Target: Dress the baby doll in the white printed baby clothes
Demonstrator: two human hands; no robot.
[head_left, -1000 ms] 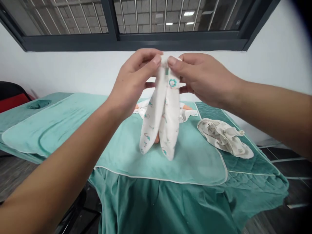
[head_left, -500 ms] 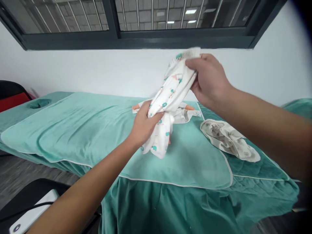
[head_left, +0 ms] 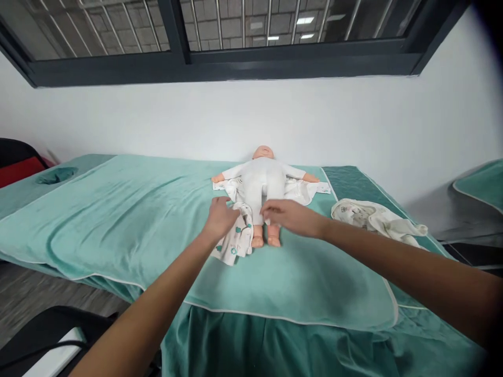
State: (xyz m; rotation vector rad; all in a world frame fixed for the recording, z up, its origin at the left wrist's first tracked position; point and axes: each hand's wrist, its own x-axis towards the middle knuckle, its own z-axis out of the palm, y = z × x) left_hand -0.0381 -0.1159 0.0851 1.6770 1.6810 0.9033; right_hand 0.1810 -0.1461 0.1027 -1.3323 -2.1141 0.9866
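A baby doll [head_left: 262,173] in a white long-sleeved bodysuit lies on its back, arms spread, bare feet towards me. White baby pants [head_left: 236,243] with green and pink prints lie bunched beside its leg on the left. My left hand [head_left: 220,219] is closed at the upper edge of these pants, thumb on the cloth, other fingers partly hidden. Over the doll's lower leg on the right is my right hand [head_left: 291,217], fingers curved and thumb apart; I see nothing held in it. An opened white printed garment [head_left: 301,191] is spread beneath the doll's back and arms.
A crumpled off-white garment [head_left: 377,220] lies to the right on the quilted dark green cover [head_left: 346,183]. The light green blanket [head_left: 157,209] covers the bed. Behind are a white wall [head_left: 157,120] and a window frame [head_left: 298,65]. A black chair [head_left: 58,324] holds a white device.
The baby pants have come down from mid-air to beside the doll's leg. My right hand has let go of them and moved down to the doll's legs. The doll is now uncovered.
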